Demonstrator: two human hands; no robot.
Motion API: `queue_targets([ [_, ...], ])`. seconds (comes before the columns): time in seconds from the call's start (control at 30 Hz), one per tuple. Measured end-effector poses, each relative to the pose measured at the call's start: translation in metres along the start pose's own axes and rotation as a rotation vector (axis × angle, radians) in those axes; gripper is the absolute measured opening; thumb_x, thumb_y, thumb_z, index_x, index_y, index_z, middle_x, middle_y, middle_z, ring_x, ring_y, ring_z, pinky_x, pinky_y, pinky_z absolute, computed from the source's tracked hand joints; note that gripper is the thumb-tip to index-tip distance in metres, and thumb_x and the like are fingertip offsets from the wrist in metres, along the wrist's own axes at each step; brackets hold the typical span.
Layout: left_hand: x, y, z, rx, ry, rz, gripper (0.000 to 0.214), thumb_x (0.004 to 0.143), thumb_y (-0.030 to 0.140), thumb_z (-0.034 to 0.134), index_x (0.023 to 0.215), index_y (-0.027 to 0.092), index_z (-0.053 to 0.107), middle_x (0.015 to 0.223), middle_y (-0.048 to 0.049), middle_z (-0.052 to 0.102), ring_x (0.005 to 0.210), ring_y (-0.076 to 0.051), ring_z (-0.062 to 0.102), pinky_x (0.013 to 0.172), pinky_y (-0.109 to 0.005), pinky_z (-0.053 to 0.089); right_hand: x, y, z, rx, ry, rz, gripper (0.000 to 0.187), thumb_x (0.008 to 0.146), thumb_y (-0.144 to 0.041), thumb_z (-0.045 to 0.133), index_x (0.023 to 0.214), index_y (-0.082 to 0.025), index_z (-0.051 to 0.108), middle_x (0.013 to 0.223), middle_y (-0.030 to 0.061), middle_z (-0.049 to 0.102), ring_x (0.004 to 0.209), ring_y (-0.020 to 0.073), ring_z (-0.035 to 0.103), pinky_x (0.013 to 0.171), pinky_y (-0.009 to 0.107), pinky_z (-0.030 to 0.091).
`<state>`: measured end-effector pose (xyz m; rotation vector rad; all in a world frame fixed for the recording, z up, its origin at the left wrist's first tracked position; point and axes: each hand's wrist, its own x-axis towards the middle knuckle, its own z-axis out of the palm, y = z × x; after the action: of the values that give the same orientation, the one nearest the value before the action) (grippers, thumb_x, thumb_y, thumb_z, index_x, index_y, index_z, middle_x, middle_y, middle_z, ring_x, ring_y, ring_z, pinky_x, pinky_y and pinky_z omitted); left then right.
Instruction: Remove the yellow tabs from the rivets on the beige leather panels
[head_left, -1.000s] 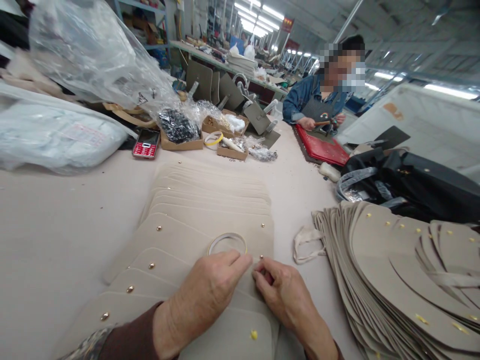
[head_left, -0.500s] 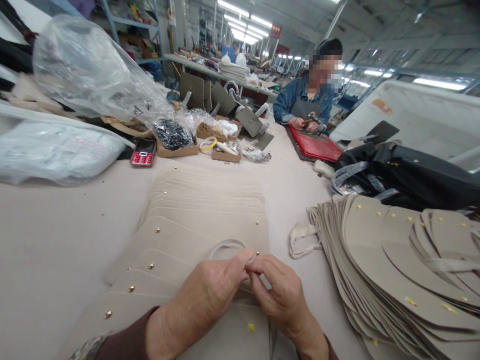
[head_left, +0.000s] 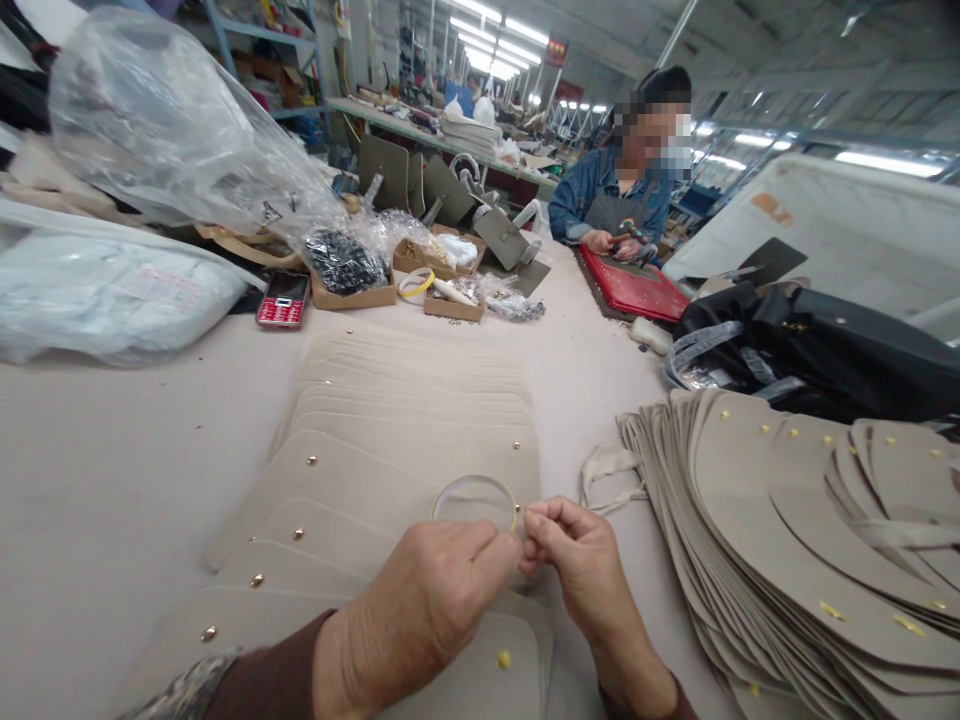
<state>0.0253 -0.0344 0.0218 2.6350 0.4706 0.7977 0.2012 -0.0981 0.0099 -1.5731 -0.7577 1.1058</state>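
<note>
My left hand (head_left: 431, 592) is closed around the near side of a thin roll of tape (head_left: 474, 479), whose narrow ring with a yellowish edge stands up behind the fingers. Right beside it, the fingers of my right hand (head_left: 579, 555) are pinched together at the roll's right edge. Whatever sits between those fingertips is too small to make out. Both hands are above a fanned stack of beige panels (head_left: 409, 450) with metal studs along their edges. A small yellow tape piece (head_left: 503, 660) sticks to the nearest panel.
On the right lies a thick stack of beige panels (head_left: 757, 530) with yellow marks, below a black bag (head_left: 840, 340). A strap loop (head_left: 609, 475) lies between the stacks. Farther back are a red phone (head_left: 283, 300), small boxes (head_left: 352, 297) and a co-worker (head_left: 615, 200) at a red board (head_left: 637, 285).
My right hand has shifted right and its fingers have drawn slightly away from my left hand. The tape roll has moved a little right and shows more of its ring.
</note>
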Motion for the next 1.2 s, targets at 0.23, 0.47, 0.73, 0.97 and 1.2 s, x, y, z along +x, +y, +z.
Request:
queue_targets([
  [0.23, 0.001, -0.027, 0.010, 0.273, -0.233, -0.215, 0.010, 0.092, 0.012, 0.050, 0.084, 0.018, 0.053, 0.087, -0.0048, 0.057, 0.080, -0.022, 0.049, 0.073, -0.036, 0.044, 0.017, 0.013, -0.023, -0.307, -0.021, -0.022, 0.035, 0.077, -0.048, 0.069, 0.080, -0.013, 0.072, 0.059, 0.0009, 0.065, 0.051, 0.0122, 0.061, 0.052, 0.022, 0.053],
  [0.47, 0.000, -0.025, 0.011, 0.249, -0.281, -0.241, 0.009, 0.091, 0.012, 0.050, 0.085, 0.019, 0.053, 0.085, -0.0044, 0.055, 0.078, -0.023, 0.045, 0.074, -0.039, 0.041, 0.017, 0.013, -0.018, -0.658, -0.076, -0.288, 0.025, 0.088, -0.035, 0.056, 0.082, -0.017, 0.072, 0.059, 0.0008, 0.066, 0.050, 0.0124, 0.059, 0.049, 0.021, 0.048],
  [0.73, 0.001, -0.026, 0.012, 0.242, -0.283, -0.251, 0.011, 0.091, 0.011, 0.048, 0.085, 0.019, 0.052, 0.084, -0.0037, 0.054, 0.076, -0.022, 0.045, 0.073, -0.038, 0.038, 0.020, 0.012, -0.008, -0.966, -0.019, -0.552, 0.021, 0.089, -0.023, 0.050, 0.078, -0.019, 0.068, 0.072, 0.0050, 0.071, 0.063, 0.0155, 0.065, 0.062, 0.024, 0.049],
  [0.97, -0.002, -0.028, 0.015, 0.233, -0.289, -0.265, 0.009, 0.090, 0.011, 0.050, 0.088, 0.019, 0.053, 0.087, -0.0038, 0.055, 0.079, -0.023, 0.045, 0.075, -0.039, 0.038, 0.023, 0.014, -0.009, -0.718, 0.096, -0.207, 0.024, 0.083, -0.036, 0.062, 0.099, -0.019, 0.056, 0.055, -0.0043, 0.061, 0.044, 0.0145, 0.059, 0.042, 0.022, 0.046],
  [1.2, 0.000, -0.026, 0.012, 0.217, -0.295, -0.270, 0.013, 0.091, 0.009, 0.047, 0.087, 0.018, 0.054, 0.086, -0.0043, 0.055, 0.078, -0.022, 0.047, 0.074, -0.038, 0.038, 0.009, 0.018, -0.017, -0.734, 0.010, -0.342, 0.020, 0.088, -0.034, 0.055, 0.084, -0.020, 0.067, 0.066, 0.0019, 0.069, 0.056, 0.0153, 0.064, 0.056, 0.025, 0.052],
])
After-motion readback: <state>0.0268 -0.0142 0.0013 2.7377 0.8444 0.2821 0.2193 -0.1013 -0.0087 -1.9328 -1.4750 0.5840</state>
